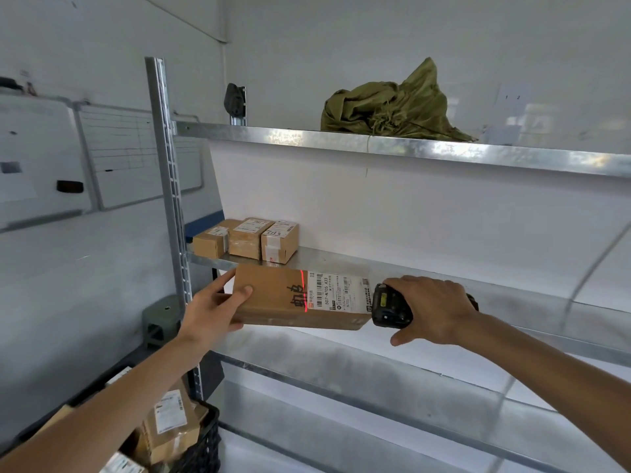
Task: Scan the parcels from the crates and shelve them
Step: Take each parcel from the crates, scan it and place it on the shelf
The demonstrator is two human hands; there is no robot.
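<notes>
White-walled room with galvanised metal shelving [392,146] is recorded. Nearest, lower left: black crate [201,448] is seen holding labelled cardboard parcels [170,425]. Above it, a flat brown parcel [273,298] is held level in front of the middle shelf edge, gripped at its left end by the left hand [215,305], thumb on top. A red scan line is cast across the shipping label [336,291]. Black handheld scanner [389,307] is gripped by the right hand [433,308], just beside the parcel's right end. Farther back, three small boxes [246,238] are noted touching side by side on the middle shelf. A green sack [392,104] is noted on the top shelf.
</notes>
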